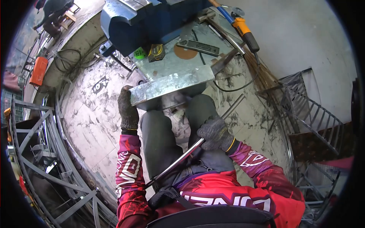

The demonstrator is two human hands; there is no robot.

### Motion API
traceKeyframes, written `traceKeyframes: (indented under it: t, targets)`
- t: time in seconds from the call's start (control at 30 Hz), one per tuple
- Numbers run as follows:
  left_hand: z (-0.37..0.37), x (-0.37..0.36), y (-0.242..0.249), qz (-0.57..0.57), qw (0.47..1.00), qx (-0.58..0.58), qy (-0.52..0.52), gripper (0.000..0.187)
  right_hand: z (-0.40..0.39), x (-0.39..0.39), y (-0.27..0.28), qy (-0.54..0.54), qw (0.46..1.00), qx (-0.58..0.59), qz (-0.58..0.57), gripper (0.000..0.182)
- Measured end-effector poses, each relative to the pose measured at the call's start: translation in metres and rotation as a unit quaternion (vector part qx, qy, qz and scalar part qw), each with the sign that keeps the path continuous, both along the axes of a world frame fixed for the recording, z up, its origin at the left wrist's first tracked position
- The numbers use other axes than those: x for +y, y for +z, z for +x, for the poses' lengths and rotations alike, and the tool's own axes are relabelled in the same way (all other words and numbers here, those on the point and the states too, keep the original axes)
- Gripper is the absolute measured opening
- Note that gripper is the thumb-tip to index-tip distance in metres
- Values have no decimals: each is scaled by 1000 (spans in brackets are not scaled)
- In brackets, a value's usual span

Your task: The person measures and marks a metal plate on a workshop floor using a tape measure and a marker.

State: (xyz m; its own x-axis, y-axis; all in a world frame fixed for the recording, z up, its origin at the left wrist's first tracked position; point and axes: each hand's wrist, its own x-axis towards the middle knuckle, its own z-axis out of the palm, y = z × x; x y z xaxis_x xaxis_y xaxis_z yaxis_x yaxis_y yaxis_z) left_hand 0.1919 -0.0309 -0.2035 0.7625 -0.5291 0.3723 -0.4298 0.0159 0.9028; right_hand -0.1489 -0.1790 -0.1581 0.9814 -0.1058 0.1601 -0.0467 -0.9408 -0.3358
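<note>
My right hand [216,133], in a dark grey knit glove, is closed around a shiny metal rod [186,154]. The rod lies slanted across my lap, its upper end out past my right knee and its lower end by my left forearm. My left hand [129,108], also gloved, is at the left end of the workbench's metal front edge [173,84]. Its fingers curl at that corner, and part of them is hidden. On the bench in front of me are a tape measure [156,52], a small green round item [140,53] and a try square [198,48].
A big blue vise [152,22] stands on the bench. To its right are a hammer [220,32] and a yellow-blue angle grinder [243,30] with a dangling cord. Metal racks and bars [61,171] line the left side. Another person [53,17] is far left.
</note>
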Motion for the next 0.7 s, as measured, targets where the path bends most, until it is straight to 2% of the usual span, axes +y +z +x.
traceKeyframes:
  t: [0.03,0.13,0.17,0.27,0.33,0.4,0.53,0.6,0.7]
  targets:
    - [1,-3,-4,-86,976,196,-41,29,-1,1,0,-15,1000,-1,1,30]
    - [-10,-12,-1,-122,973,197,-12,33,-2,2,-4,-21,999,-13,23,30]
    - [-12,-12,4,-193,939,281,-48,33,-2,2,-5,-24,999,-11,24,30]
    - [-11,-10,2,-221,919,321,-66,33,-1,2,-2,-19,999,-29,29,31]
    - [-12,-9,3,-227,913,331,-72,34,0,1,4,-14,999,23,20,30]
    - [-12,-9,2,-236,905,344,-79,35,0,1,4,-12,1000,24,16,30]
    - [-14,-10,6,-223,913,335,-70,36,-2,0,-3,-8,1000,5,19,30]
    - [-17,-13,9,-206,928,311,-25,38,-2,1,-4,-15,1000,-2,19,30]
    - [-18,-14,10,-238,908,343,-36,37,-2,3,-9,-26,999,-25,23,28]
